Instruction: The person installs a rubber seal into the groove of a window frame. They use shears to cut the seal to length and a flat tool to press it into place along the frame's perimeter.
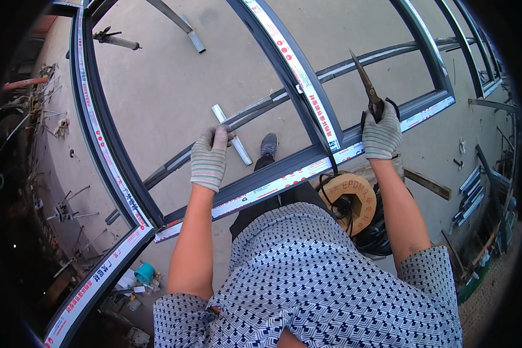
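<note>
My right hand [383, 134], in a striped knit glove, grips a pair of scissors [365, 78] by the handles, with the blades pointing up and away. My left hand [209, 159], gloved the same way, is curled with thumb and fingers together above the left opening of a dark metal frame [255, 194]. Whether anything small sits in its fingertips is hidden. A black rubber strip [322, 136] runs along the middle bar of the frame and down to a round cardboard-sided reel [359, 200] beside my body.
A caulking gun [117, 40] lies on the floor beyond the left bar. Metal tube pieces [240, 148] and long rails lie beneath the frame. At right are a wood block [427, 183] and stacked profiles [470, 197]; at lower left, a teal bucket [145, 272].
</note>
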Available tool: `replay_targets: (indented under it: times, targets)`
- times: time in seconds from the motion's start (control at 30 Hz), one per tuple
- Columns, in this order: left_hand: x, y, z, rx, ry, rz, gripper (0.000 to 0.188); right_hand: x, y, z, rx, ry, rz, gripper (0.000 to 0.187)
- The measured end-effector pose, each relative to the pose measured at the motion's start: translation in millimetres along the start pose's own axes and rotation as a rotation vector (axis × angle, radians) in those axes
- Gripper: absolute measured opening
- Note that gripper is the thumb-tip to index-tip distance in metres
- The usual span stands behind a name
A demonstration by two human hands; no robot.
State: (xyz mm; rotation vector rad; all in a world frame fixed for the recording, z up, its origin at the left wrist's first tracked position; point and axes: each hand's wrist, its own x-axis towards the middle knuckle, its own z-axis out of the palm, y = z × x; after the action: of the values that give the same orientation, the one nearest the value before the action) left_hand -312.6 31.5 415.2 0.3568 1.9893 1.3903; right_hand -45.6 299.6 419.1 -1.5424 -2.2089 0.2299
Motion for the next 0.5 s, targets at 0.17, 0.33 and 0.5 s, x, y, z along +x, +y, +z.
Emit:
replay_targets:
  times: [0.17, 0.33, 0.5]
  targets:
    - [-112, -37, -27, 0.789, 0.249, 0.355, 0.018, 0, 5, 0, -0.018, -0.002, -0.017, 0.037]
    - [-144, -53, -43, 0.945, 0.352, 0.633, 0.006, -1, -7, -4, -0.034, -0.075, -0.053, 0.041]
    - [-139, -58, -43, 0.862, 0.404, 0.642, 0.009, -7, 8, 8, 0.177, -0.119, 0.033, 0.042]
